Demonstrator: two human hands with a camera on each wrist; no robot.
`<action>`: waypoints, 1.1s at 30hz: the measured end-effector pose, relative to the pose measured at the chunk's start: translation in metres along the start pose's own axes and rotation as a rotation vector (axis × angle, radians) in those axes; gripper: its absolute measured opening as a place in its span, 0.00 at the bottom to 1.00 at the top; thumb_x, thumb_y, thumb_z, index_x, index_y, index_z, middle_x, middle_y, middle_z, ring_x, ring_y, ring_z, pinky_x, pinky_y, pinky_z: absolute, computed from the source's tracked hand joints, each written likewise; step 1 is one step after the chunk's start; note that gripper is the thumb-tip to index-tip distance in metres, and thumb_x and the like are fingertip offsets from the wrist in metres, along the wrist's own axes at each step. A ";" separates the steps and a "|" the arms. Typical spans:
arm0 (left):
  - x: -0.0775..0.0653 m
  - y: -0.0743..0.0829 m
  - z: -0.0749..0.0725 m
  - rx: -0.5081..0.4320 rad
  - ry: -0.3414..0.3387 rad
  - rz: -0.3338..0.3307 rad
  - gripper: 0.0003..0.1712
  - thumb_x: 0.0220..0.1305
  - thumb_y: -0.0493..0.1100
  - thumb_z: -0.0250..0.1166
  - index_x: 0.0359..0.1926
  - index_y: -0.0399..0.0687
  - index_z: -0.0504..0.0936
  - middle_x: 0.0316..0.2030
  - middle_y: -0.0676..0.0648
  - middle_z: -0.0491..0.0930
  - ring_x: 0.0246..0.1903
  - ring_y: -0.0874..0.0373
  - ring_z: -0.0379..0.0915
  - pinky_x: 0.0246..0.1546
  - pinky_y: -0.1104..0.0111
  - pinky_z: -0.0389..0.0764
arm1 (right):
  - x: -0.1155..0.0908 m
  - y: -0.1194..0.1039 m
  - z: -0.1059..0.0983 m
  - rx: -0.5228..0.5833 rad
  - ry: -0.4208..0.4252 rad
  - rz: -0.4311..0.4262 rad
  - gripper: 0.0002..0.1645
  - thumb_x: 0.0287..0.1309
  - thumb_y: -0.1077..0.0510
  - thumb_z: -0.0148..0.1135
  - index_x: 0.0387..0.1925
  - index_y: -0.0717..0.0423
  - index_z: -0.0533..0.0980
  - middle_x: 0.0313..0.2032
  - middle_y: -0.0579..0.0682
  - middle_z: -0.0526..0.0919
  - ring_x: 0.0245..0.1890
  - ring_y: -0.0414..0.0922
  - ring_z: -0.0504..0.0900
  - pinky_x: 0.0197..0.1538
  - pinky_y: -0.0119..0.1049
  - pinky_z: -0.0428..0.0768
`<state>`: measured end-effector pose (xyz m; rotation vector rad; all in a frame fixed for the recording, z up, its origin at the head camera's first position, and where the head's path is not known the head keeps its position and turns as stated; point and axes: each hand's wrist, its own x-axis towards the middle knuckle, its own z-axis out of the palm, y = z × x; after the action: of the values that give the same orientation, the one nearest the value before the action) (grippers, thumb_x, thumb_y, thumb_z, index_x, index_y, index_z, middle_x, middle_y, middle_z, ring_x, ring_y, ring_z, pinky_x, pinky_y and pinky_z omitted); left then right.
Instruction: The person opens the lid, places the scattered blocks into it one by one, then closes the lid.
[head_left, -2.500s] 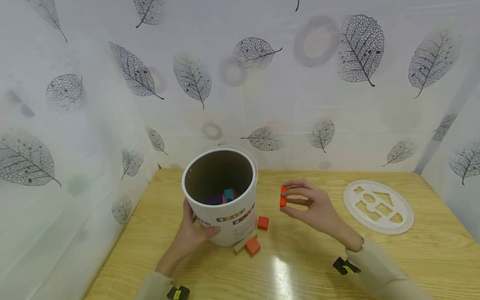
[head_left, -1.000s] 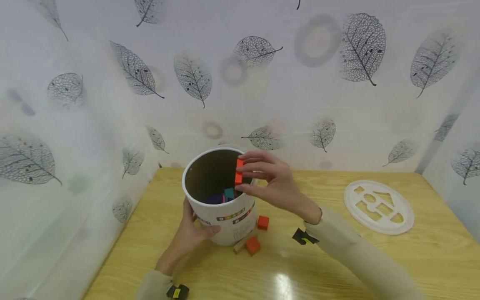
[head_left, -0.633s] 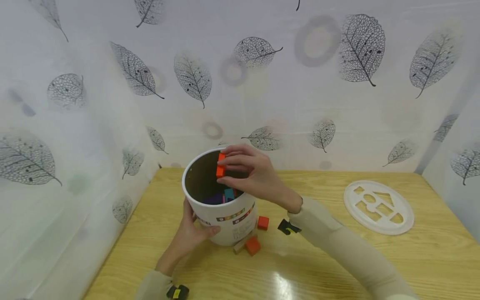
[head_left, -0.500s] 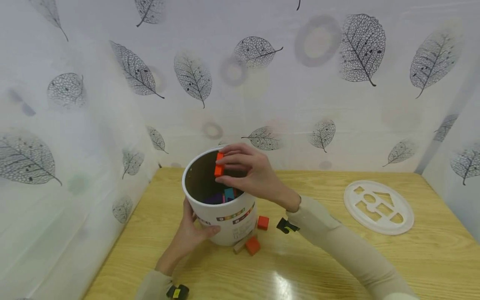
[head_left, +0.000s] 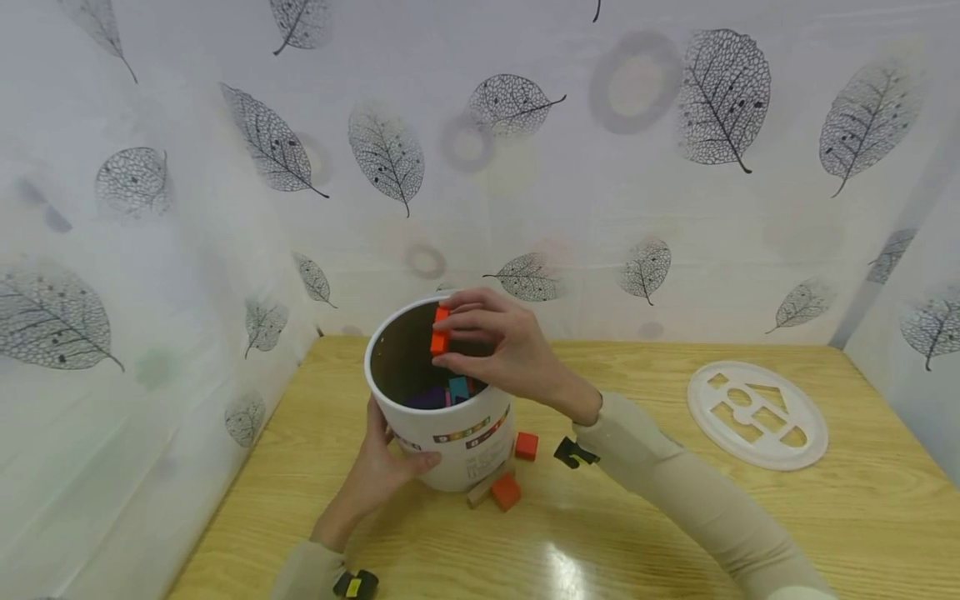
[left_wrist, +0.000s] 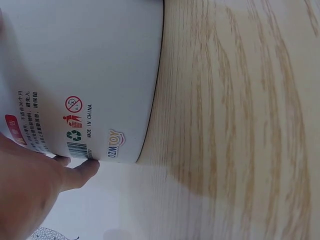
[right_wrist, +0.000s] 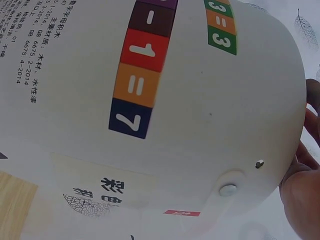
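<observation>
A white bucket (head_left: 447, 477) with printed labels stands on the table, its mouth facing up. My left hand (head_left: 384, 468) grips its lower left side, thumb across the front; in the left wrist view, fingers of this hand (left_wrist: 77, 175) lie along the wall by the barcode. Over the bucket's mouth, my right hand (head_left: 513, 346) pinches a narrow red block (head_left: 439, 343) upright between thumb and fingertips. Inside lie a teal block (head_left: 458, 390) and a purple one (head_left: 426, 400). The bucket wall (right_wrist: 200, 120) fills most of the right wrist view and hides the block there.
Right of the bucket's base lie a red cube (head_left: 527, 446), an orange-red block (head_left: 506, 492) and a thin wooden strip (head_left: 477, 498). A round white lid (head_left: 813, 437) with shaped cut-outs rests at the right. A leaf-patterned curtain (head_left: 577, 208) stands behind the table.
My right hand has carried the red block left from above the table to over the bucket's mouth. During the last half second it has barely moved. The left hand and bucket stay put.
</observation>
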<state>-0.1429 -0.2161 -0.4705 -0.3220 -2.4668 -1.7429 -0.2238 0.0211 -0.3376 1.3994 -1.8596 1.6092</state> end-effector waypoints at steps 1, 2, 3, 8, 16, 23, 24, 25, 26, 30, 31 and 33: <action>0.000 0.000 0.000 -0.002 -0.001 0.000 0.73 0.54 0.42 0.78 0.81 0.72 0.30 0.82 0.45 0.42 0.79 0.39 0.43 0.71 0.26 0.53 | 0.000 0.000 0.000 0.001 -0.001 -0.001 0.20 0.46 0.71 0.79 0.44 0.68 0.85 0.55 0.62 0.80 0.54 0.53 0.83 0.53 0.38 0.88; 0.000 0.001 0.000 -0.005 0.001 0.002 0.73 0.53 0.42 0.79 0.81 0.72 0.30 0.82 0.45 0.42 0.79 0.40 0.43 0.71 0.26 0.53 | 0.000 0.001 0.000 -0.009 0.000 -0.005 0.20 0.46 0.71 0.79 0.44 0.67 0.85 0.55 0.62 0.80 0.54 0.53 0.83 0.53 0.38 0.88; -0.001 0.001 0.000 -0.003 0.000 0.002 0.74 0.53 0.42 0.79 0.81 0.73 0.30 0.82 0.46 0.42 0.79 0.40 0.43 0.71 0.27 0.54 | 0.000 0.001 0.000 -0.023 0.003 -0.013 0.20 0.46 0.71 0.79 0.44 0.67 0.85 0.54 0.61 0.80 0.54 0.53 0.83 0.53 0.38 0.89; -0.002 0.002 -0.001 0.004 -0.002 0.000 0.74 0.53 0.42 0.79 0.80 0.74 0.30 0.82 0.46 0.42 0.79 0.40 0.44 0.71 0.26 0.54 | 0.001 0.002 -0.002 -0.126 0.036 -0.059 0.21 0.44 0.66 0.82 0.44 0.63 0.86 0.54 0.60 0.81 0.55 0.52 0.82 0.56 0.39 0.87; -0.002 0.000 -0.001 0.008 -0.003 0.009 0.74 0.52 0.42 0.78 0.81 0.72 0.30 0.82 0.42 0.42 0.79 0.36 0.42 0.71 0.26 0.53 | -0.002 0.004 -0.013 -0.160 0.106 -0.082 0.21 0.44 0.68 0.81 0.43 0.62 0.85 0.51 0.59 0.82 0.46 0.49 0.86 0.47 0.39 0.90; -0.002 -0.001 -0.001 0.008 -0.001 0.020 0.74 0.52 0.42 0.79 0.81 0.73 0.30 0.82 0.44 0.41 0.80 0.37 0.42 0.71 0.26 0.54 | -0.014 0.013 -0.039 -0.199 0.281 -0.100 0.11 0.51 0.74 0.72 0.39 0.66 0.85 0.37 0.60 0.88 0.35 0.41 0.85 0.35 0.30 0.87; -0.002 -0.001 -0.001 0.008 -0.002 0.024 0.74 0.52 0.42 0.79 0.81 0.72 0.30 0.82 0.44 0.41 0.80 0.36 0.42 0.71 0.26 0.54 | -0.018 0.014 -0.043 -0.216 0.306 -0.067 0.09 0.53 0.74 0.71 0.38 0.66 0.85 0.33 0.59 0.88 0.32 0.39 0.84 0.34 0.27 0.86; -0.002 -0.001 -0.001 0.007 -0.003 0.029 0.75 0.52 0.42 0.79 0.81 0.72 0.30 0.82 0.44 0.41 0.80 0.36 0.42 0.70 0.26 0.54 | -0.022 0.016 -0.048 -0.238 0.323 -0.019 0.07 0.55 0.72 0.70 0.37 0.65 0.85 0.30 0.58 0.88 0.28 0.37 0.83 0.32 0.25 0.83; -0.002 -0.001 0.000 0.009 -0.004 0.032 0.75 0.52 0.42 0.79 0.81 0.72 0.30 0.82 0.44 0.41 0.79 0.36 0.42 0.70 0.26 0.54 | -0.027 0.018 -0.052 -0.265 0.324 0.045 0.06 0.57 0.70 0.69 0.37 0.63 0.85 0.27 0.56 0.88 0.26 0.36 0.81 0.30 0.24 0.81; -0.002 -0.001 -0.001 0.009 -0.007 0.034 0.74 0.52 0.42 0.79 0.81 0.71 0.30 0.82 0.43 0.41 0.80 0.36 0.41 0.70 0.26 0.54 | -0.057 0.034 -0.067 -0.407 0.157 0.351 0.03 0.62 0.61 0.69 0.36 0.55 0.86 0.20 0.47 0.83 0.19 0.34 0.75 0.23 0.25 0.75; -0.002 -0.001 -0.001 0.009 -0.007 0.033 0.74 0.52 0.42 0.79 0.81 0.71 0.30 0.82 0.43 0.41 0.80 0.36 0.41 0.70 0.26 0.53 | -0.066 0.039 -0.068 -0.431 0.081 0.419 0.03 0.62 0.59 0.69 0.36 0.54 0.87 0.20 0.46 0.82 0.19 0.34 0.74 0.22 0.26 0.74; -0.002 -0.001 -0.001 0.009 -0.004 0.025 0.74 0.52 0.42 0.79 0.81 0.72 0.30 0.82 0.43 0.41 0.80 0.36 0.41 0.71 0.26 0.53 | -0.085 0.048 -0.068 -0.463 -0.091 0.520 0.05 0.62 0.57 0.69 0.37 0.53 0.87 0.18 0.43 0.80 0.18 0.34 0.71 0.22 0.27 0.72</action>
<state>-0.1409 -0.2177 -0.4715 -0.3546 -2.4614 -1.7230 -0.2464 0.1151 -0.4076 0.8453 -2.5899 1.1877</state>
